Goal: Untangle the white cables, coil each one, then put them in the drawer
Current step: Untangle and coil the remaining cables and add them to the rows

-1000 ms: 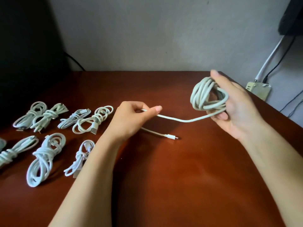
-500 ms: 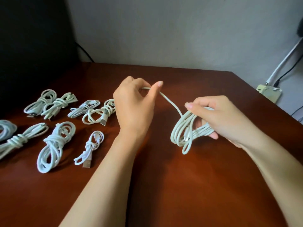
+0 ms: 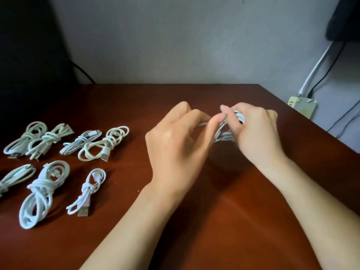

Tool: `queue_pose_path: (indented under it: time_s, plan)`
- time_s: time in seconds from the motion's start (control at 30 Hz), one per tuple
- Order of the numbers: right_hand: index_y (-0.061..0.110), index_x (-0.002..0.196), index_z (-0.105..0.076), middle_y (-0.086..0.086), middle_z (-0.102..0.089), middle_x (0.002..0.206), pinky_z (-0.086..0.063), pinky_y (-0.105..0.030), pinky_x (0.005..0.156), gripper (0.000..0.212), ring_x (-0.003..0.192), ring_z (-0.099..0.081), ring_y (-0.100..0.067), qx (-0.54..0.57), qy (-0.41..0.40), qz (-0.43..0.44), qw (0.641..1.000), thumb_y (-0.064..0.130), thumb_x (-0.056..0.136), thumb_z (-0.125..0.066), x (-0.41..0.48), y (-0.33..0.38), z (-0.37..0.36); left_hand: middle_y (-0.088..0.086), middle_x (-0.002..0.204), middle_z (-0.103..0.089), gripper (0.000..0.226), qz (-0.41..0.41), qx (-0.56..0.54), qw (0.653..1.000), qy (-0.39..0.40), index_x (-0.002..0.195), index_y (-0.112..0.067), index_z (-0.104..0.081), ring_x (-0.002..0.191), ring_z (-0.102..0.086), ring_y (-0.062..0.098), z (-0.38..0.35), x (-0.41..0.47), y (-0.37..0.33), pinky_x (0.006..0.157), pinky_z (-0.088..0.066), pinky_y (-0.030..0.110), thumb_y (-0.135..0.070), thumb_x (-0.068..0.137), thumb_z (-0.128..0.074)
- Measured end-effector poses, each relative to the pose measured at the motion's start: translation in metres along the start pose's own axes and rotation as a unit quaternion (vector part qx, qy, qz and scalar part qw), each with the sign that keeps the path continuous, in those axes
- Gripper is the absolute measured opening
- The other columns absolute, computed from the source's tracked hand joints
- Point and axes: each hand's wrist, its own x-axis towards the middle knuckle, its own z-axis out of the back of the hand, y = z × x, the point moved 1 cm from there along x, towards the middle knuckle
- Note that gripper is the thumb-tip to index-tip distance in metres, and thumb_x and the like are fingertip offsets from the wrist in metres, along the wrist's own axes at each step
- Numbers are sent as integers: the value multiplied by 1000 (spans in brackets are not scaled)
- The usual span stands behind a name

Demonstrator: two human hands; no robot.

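Both hands meet above the middle of the brown table point(image 3: 214, 221). My right hand point(image 3: 257, 133) grips a coiled bundle of white cable point(image 3: 226, 135), most of it hidden behind the fingers. My left hand point(image 3: 179, 141) pinches the cable's loose end between thumb and forefinger right beside the coil. Several tied white cable coils lie at the left in two rows, among them a large coil point(image 3: 41, 190) and a small coil with a USB plug point(image 3: 87, 191) in the near row. No drawer is in view.
A dark object fills the far left corner. Off the table's right edge a cream power strip point(image 3: 302, 106) sits on the floor with white and black cords running up the wall. The table's right edge slants close to my right hand.
My left hand has carried the loose end rightward to the coil, and the hands have closed together. The free stretch of cable between them is gone from sight.
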Motion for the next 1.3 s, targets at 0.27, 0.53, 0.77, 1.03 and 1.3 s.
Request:
queue_pose_path:
  time_s: [0.27,0.53,0.77,1.03,1.3]
  plan:
    - [10,77,-61,3,-56,52,-22,-26,70,42,66,-61,-30,74,-149,-56,984,43,97,-44,15,-29,-8,-7,51,-34,24,45,-66,981,175,68,-22,-73,49,-37,8,-13,-11,-12,49,-27,25,-27,89,-62]
    - [15,58,-46,8,-48,36,-39,-23,44,44,30,-49,-8,283,-190,-150,928,33,97,-51,15,-22,-1,-6,57,-45,30,22,-75,958,275,94,-19,-78,51,-46,10,-21,-21,-10,57,-50,31,-37,89,-54]
    - [19,73,-56,4,-62,50,-44,-17,56,31,41,-60,-5,249,-159,-54,954,37,97,-51,12,-17,-2,-10,68,-62,28,39,-49,954,295,105,-20,-74,63,-58,5,-18,-24,-16,59,-50,28,-33,88,-55]
    - [7,66,-56,15,-43,45,-30,1,54,37,43,-48,9,156,-150,61,974,32,93,-57,8,-15,-6,2,58,-54,16,169,-181,940,233,95,-26,-62,47,-32,10,-14,-14,-23,47,-26,25,-36,92,-50]
    - [13,58,-45,4,-45,37,-46,-29,64,49,37,-55,-16,104,-117,50,986,43,96,-47,11,-15,-8,9,87,-69,21,120,-200,953,195,95,-27,-71,70,-60,26,-4,-7,-14,70,-48,42,-22,96,-51]
